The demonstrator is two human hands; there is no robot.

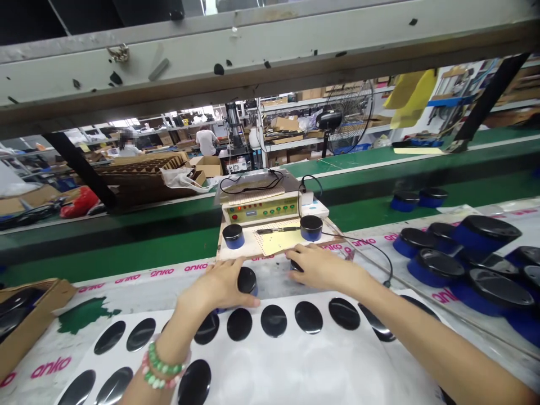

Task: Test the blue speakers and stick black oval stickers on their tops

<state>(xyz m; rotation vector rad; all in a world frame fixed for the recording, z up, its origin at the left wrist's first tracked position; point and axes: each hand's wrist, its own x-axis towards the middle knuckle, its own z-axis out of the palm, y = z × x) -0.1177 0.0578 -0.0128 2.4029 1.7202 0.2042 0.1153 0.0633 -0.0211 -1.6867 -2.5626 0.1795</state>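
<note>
My left hand (217, 286), with a green and pink bead bracelet (162, 365) at the wrist, is wrapped round a short blue cylinder with a glossy black top (247, 279). Opposite it, my right hand (317, 266) curls its fingers over another black-topped round piece (296, 266), mostly hidden beneath them. Below both hands lies a white sheet with rows of glossy black discs (274, 320). Just beyond them, two more blue cylinders, one on the left (233, 236) and one on the right (311, 228), stand on a board in front of an electronic tester (261, 209).
A yellow paper (276, 242) with a pen (278, 230) lies between the two cylinders. Many blue cylinders (436, 267) are piled at right. A cardboard box (63, 292) sits at left. Behind runs a green conveyor (185, 242); a shelf beam (270, 50) crosses overhead. Two people are far behind.
</note>
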